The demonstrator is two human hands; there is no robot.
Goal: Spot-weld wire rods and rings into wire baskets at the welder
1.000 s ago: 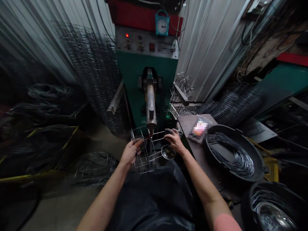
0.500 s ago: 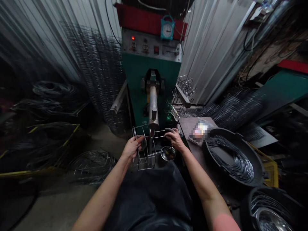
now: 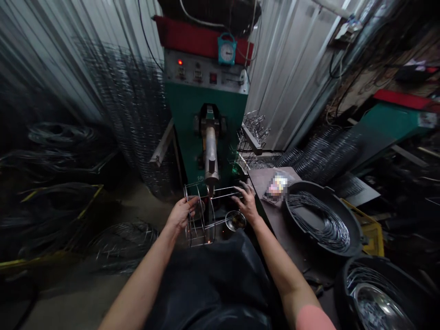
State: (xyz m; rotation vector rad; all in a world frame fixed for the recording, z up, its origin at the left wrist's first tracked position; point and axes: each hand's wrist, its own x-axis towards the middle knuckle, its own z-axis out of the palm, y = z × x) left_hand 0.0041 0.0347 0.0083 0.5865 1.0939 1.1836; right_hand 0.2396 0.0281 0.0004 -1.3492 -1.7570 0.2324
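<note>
A small wire rack point(image 3: 202, 220) sits under the metal electrode point(image 3: 210, 158) of a green welding machine point(image 3: 205, 98). My left hand point(image 3: 179, 213) is closed on the rack's left end. My right hand point(image 3: 244, 203) grips the wire at the rack's right end, its fingers curled over the top rod. A small shiny metal bowl point(image 3: 235, 220) lies just below my right hand. A dark apron point(image 3: 213, 284) covers my lap in front of the rack.
A black tub point(image 3: 321, 224) with wire rings stands on the table at right, another black tub point(image 3: 374, 298) lower right. Finished wire racks point(image 3: 252, 133) pile beside the machine. Wire mesh stacks point(image 3: 134, 110) lean at left; wire coils point(image 3: 120, 240) lie on the floor.
Both hands kept their hold on the wire rack and turned it slightly under the electrode. The camera view shifted a little to the right and down.
</note>
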